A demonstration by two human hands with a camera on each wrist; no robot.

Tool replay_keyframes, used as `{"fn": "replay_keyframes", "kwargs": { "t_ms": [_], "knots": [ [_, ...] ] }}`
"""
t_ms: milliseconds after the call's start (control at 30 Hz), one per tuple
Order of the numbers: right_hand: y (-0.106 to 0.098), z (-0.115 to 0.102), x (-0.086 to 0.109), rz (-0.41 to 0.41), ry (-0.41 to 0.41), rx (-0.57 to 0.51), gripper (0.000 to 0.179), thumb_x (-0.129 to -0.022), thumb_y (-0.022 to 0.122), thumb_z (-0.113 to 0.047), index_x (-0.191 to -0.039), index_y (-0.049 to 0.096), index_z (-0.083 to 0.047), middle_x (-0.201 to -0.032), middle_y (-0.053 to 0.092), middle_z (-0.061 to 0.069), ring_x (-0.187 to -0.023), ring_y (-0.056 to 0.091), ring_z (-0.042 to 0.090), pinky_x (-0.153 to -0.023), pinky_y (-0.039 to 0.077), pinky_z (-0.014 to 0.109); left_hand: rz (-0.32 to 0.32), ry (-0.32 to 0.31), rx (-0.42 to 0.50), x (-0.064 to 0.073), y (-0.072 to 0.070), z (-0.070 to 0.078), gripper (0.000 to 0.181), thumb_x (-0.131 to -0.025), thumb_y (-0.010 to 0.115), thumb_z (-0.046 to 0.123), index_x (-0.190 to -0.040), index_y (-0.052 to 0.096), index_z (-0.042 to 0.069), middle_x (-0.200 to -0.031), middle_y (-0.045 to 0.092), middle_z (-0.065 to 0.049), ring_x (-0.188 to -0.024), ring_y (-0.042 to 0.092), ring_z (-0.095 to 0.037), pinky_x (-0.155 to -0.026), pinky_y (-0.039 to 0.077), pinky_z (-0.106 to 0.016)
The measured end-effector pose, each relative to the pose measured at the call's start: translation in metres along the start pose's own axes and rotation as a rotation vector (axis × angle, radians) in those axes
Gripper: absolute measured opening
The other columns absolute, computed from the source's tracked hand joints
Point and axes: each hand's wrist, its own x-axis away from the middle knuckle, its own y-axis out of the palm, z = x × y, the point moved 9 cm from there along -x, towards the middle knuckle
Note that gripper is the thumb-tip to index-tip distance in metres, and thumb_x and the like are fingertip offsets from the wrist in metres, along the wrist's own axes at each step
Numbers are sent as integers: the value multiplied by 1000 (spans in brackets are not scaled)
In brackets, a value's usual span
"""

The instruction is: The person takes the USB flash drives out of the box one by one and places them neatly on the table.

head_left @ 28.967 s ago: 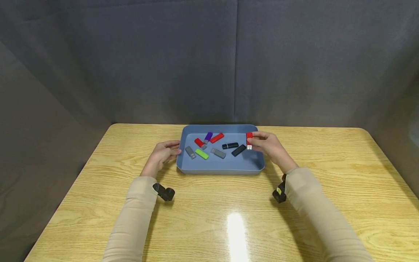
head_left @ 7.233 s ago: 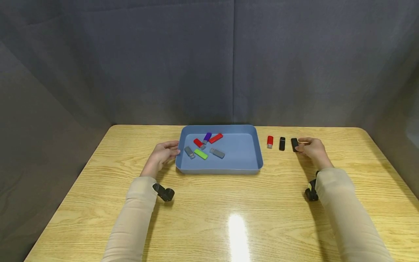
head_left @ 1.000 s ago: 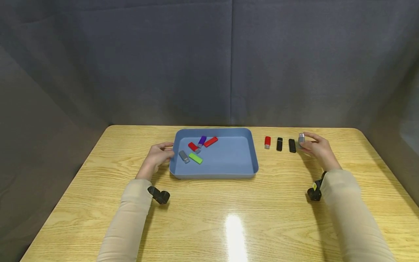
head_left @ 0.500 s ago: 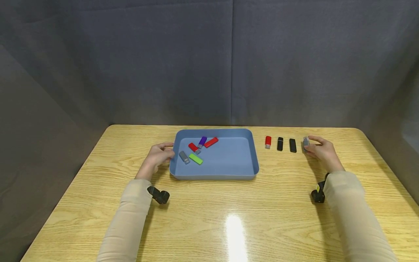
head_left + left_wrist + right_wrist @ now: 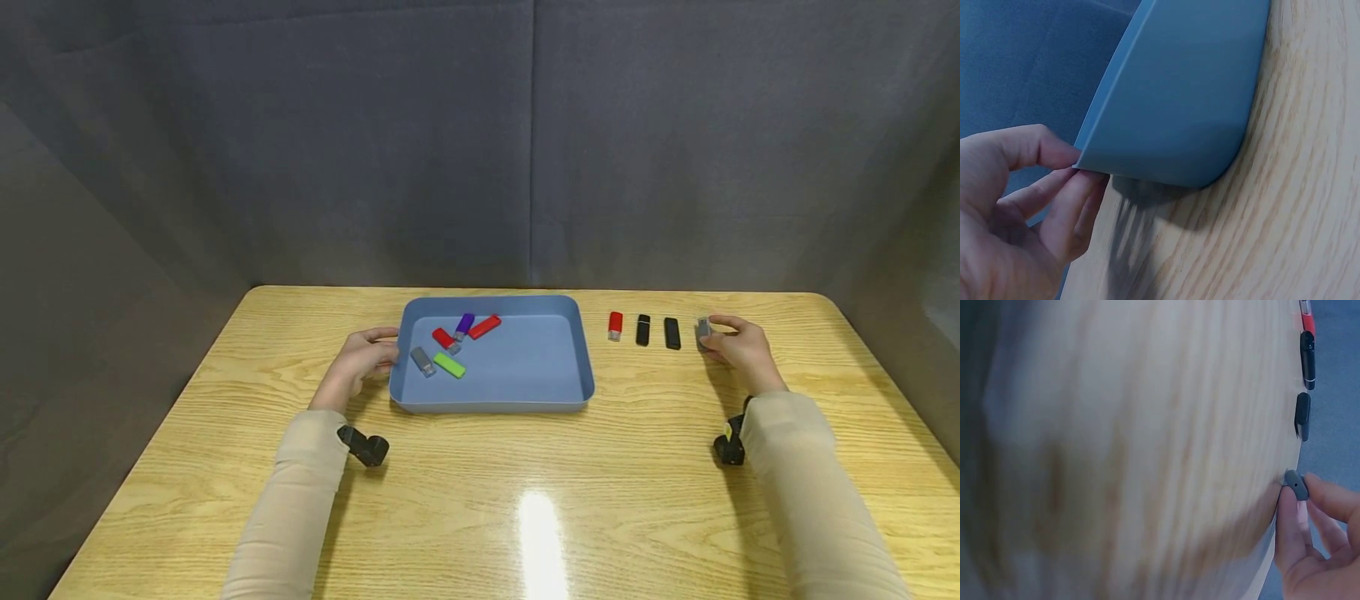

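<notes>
My right hand [image 5: 742, 350] pinches a grey USB stick [image 5: 703, 332] between thumb and fingers at the right end of a row on the table. In the right wrist view the grey stick [image 5: 1296, 485] sits between the fingertips, at the tabletop. To its left lie a black USB stick [image 5: 672, 333], a black one with a silver band [image 5: 643, 330] and a red one [image 5: 615, 326]. My left hand [image 5: 362, 363] grips the left rim of a blue tray [image 5: 525, 367]; the left wrist view has thumb and finger pinching the tray's edge [image 5: 1166, 112].
Inside the tray, toward its left, lie a purple USB stick [image 5: 465, 326], two red ones [image 5: 485, 327], a green one [image 5: 449, 365] and a grey one [image 5: 423, 362]. A wooden table [image 5: 465, 483] lies underneath; a dark curtain [image 5: 375, 167] hangs behind it.
Since the first frame, one red, two black and one grey stick have left the tray for the right side of the table. In the last second my right hand has moved the grey stick slightly right and down.
</notes>
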Motion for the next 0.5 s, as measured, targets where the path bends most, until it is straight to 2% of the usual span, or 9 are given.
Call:
{"fn": "replay_keyframes", "kwargs": {
  "t_ms": [133,233,367,500],
  "knots": [
    [-1,1,-1,25,32,27,58,-98,46,-11,-148,24,5,-143,34,38,-66,51,-12,-69,53,13,-12,7,-1,-1,1,0,57,-86,52,5,-142,43,4,-129,58,-21,-89,61,-10,-76,51,-18],
    [-1,1,-2,39,41,52,57,-97,48,-11,-147,26,6,-141,36,37,-64,52,-11,-67,53,14,-13,12,-3,-2,1,-1,54,-89,52,8,-142,43,4,-133,55,-22,-96,62,-14,-80,53,-20],
    [-2,1,-2,55,46,79,57,-96,50,-11,-145,29,8,-138,39,37,-62,53,-10,-64,52,13,11,11,-5,-3,0,-3,50,-94,52,12,-143,43,5,-133,53,-21,-110,61,-23,-85,54,-23],
    [-3,2,-3,66,49,92,56,-96,51,-11,-144,31,9,-137,40,38,-61,52,-10,-62,51,13,36,15,6,-4,0,-3,49,-95,52,12,-142,44,5,-134,53,-21,-111,61,-24,-87,54,-25]
  ]
}}
